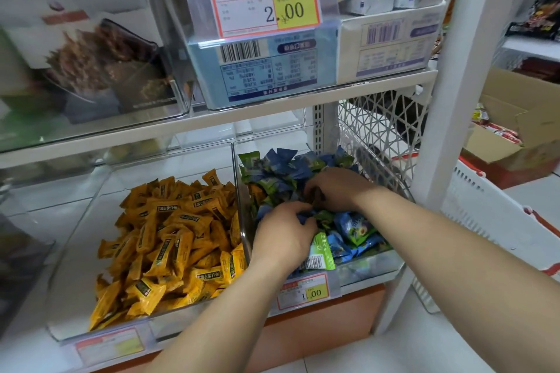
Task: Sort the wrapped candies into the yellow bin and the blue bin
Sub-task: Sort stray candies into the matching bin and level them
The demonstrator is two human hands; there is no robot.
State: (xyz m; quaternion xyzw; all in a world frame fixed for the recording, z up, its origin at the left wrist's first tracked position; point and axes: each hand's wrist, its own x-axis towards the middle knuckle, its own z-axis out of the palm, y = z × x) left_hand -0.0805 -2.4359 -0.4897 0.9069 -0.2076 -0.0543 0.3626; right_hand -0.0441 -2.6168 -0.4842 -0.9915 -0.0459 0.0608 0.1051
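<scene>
Blue candies [354, 227] — left hand [283, 233] and right hand [336, 190] grip them, palms down.

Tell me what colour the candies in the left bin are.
The candies are orange-yellow with dark labels, best seen in the head view.

Both arms are showing bare: the left forearm [218, 306] and the right forearm [439, 236] are running uncovered from wrist to the picture's lower edge. The left hand [281, 233] and the right hand [339, 187] are likewise showing bare fingers [298, 212].
</scene>
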